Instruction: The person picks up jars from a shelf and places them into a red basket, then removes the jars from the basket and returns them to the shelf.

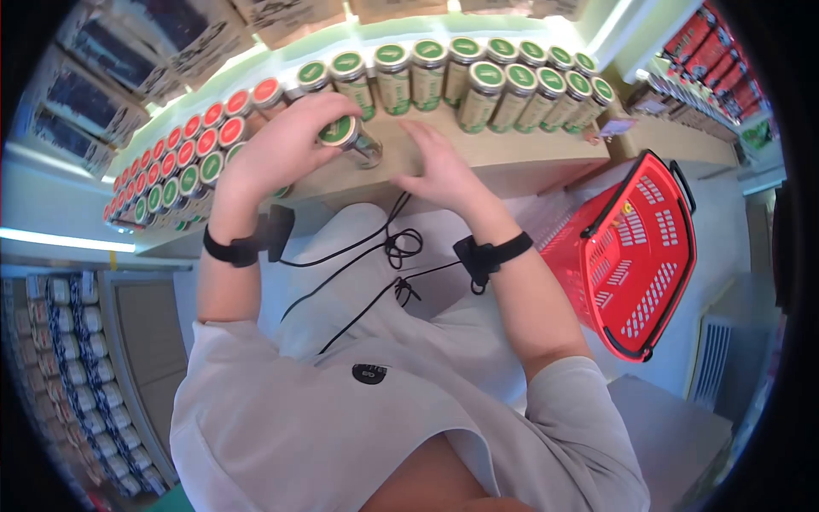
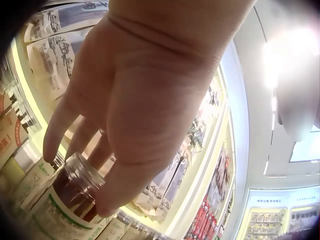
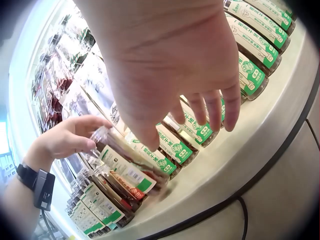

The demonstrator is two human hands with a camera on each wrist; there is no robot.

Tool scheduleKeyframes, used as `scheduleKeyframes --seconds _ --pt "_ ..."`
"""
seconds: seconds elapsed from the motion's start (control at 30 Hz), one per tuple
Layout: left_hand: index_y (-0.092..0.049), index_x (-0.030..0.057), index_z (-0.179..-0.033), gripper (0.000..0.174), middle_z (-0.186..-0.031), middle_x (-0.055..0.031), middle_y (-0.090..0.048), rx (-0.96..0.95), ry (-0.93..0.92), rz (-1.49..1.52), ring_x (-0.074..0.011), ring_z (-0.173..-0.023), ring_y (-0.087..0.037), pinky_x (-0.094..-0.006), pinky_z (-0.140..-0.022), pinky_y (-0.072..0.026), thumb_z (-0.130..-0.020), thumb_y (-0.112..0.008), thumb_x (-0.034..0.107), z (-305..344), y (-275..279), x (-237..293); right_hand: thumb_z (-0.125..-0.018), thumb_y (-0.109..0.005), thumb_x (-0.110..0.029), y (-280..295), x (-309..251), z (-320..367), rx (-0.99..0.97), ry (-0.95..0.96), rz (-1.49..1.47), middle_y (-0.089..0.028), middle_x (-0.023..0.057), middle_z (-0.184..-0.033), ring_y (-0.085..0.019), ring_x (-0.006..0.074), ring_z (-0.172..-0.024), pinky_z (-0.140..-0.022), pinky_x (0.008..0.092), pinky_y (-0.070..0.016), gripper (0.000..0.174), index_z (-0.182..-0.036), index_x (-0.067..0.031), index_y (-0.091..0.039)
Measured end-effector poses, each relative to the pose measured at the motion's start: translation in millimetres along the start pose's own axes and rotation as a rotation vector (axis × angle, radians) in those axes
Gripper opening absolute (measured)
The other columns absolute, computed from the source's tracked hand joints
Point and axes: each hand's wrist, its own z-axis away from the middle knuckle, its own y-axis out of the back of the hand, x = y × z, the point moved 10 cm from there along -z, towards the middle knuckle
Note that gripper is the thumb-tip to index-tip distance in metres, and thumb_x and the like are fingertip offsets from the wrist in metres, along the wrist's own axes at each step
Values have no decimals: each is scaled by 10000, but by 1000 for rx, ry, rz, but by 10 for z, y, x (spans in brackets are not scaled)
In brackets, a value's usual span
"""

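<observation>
My left hand (image 1: 281, 145) pinches a clear jar (image 1: 367, 152) with a green-topped lid near its top, thumb on one side and fingers on the other. The jar tilts over the front of the wooden shelf (image 1: 503, 154); its cream and green label (image 3: 127, 167) shows in the right wrist view. Thumb and fingers are around the jar's neck (image 2: 82, 170) in the left wrist view. My right hand (image 1: 439, 171) is held to the right of that jar, fingers spread and nothing in them. Behind it stand several green-lidded jars (image 1: 392, 81) in a row.
Jars with red lids (image 1: 186, 152) crowd the shelf's left end, with green-lidded ones in front. More green-lidded jars (image 1: 520, 98) fill the right. A red shopping basket (image 1: 636, 264) stands on the floor at right. Black cables (image 1: 401, 247) hang between the wrists.
</observation>
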Motion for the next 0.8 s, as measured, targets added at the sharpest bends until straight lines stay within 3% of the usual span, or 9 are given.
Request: scheduleKeyframes --seconds 0.1,0.17,0.2,0.27,0.33,0.4,0.5,0.57,0.8 --pt "-590 91 -1252 532 -1318 -50 -561 -136 -184 161 -190 -1051 -601 -289 -805 -527 -750 -715 -33 -115 -88 473 -724 -791 -259 229 -307 -66 20 154 -49 -573 230 -1281 -588 362 -1143 -971 436 -483 765 -1369 -20 -454" --pt "-586 81 -1255 528 -1347 -56 -543 -154 -166 179 -182 -1061 -601 -284 -799 -526 -756 -710 -37 -179 8 608 -711 -796 -250 -3 -91 19 -293 -317 -562 -614 212 -1210 -616 347 -1094 -930 432 -498 730 -1325 -20 -475" --pt "-582 71 -1258 523 -1375 -62 -525 -161 -107 185 -175 -1072 -600 -278 -794 -525 -761 -704 -40 -227 24 589 -711 -796 -250 -17 -79 17 -273 -326 -548 -614 212 -1210 -616 347 -1094 -930 432 -498 730 -1325 -20 -475" --pt "-603 42 -1214 440 -1274 -101 -598 26 -167 289 -156 -964 -635 -267 -729 -511 -795 -734 80 -381 47 573 -707 -798 -239 227 25 -18 83 -322 -279 -645 189 -1108 -641 329 -1019 -871 437 -511 683 -1279 -28 -490" --pt "-622 20 -1178 435 -1100 -135 -666 123 270 -28 -162 -830 -659 -276 -693 -509 -822 -744 237 -496 39 270 -713 -800 -242 341 12 11 237 -277 -98 -633 174 -1043 -630 338 -984 -867 449 -502 662 -1260 -39 -488" --pt "-630 6 -1182 502 -939 -145 -685 163 291 -80 -186 -751 -665 -288 -683 -513 -824 -739 341 -648 29 289 -719 -805 -259 389 3 17 354 -237 93 -590 164 -1078 -587 352 -1028 -888 452 -488 692 -1283 -44 -466" --pt "-624 -3 -1202 515 -996 -162 -670 13 256 -158 -221 -760 -676 -328 -712 -538 -820 -742 322 -906 -139 223 -736 -798 -259 385 43 44 337 -318 137 -539 172 -1153 -535 357 -1099 -927 452 -476 709 -1305 -33 -441" --pt "-610 9 -1229 479 -1105 -161 -645 106 -147 -240 -258 -819 -674 -363 -754 -542 -833 -729 251 -1037 -217 484 -747 -790 -250 401 65 87 311 -398 173 -523 179 -1177 -521 354 -1119 -932 450 -482 701 -1309 -26 -436" --pt "-553 60 -1324 509 -1267 -117 -576 -19 -163 -193 -294 -1112 -593 -374 -929 -505 -837 -696 98 -1323 -491 422 -820 -715 -335 219 326 242 -111 -662 185 -542 210 -1192 -558 380 -1148 -922 466 -511 622 -1286 -6 -466"
